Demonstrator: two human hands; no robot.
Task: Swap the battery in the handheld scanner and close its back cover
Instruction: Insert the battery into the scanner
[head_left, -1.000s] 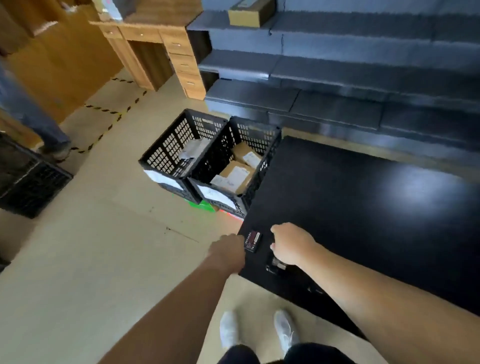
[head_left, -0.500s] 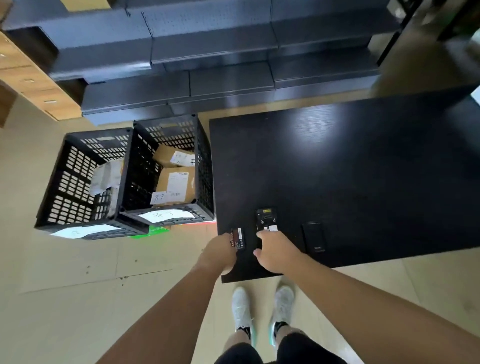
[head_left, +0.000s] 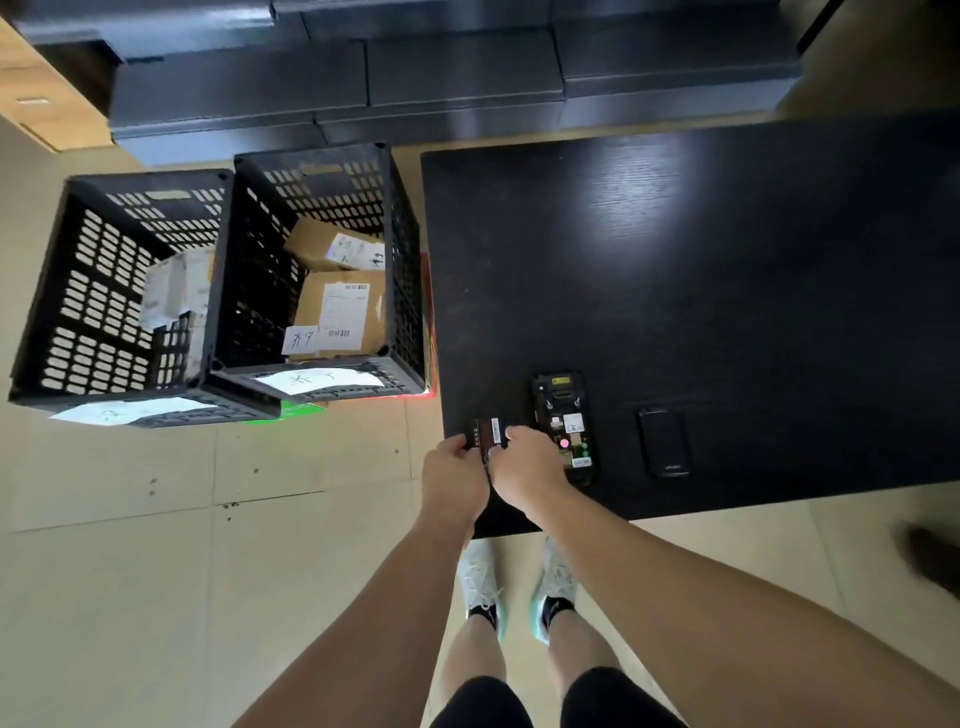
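I pinch the battery (head_left: 490, 435) between left hand (head_left: 453, 480) and right hand (head_left: 524, 467) near the table's (head_left: 675, 260) front-left corner, label up to line it with the open scanner (head_left: 563, 426) alongside.

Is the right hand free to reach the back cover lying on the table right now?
Probably not right away: the right hand and left hand both grip the battery. The path to the back cover crosses only the open scanner, lying flat on bare table.
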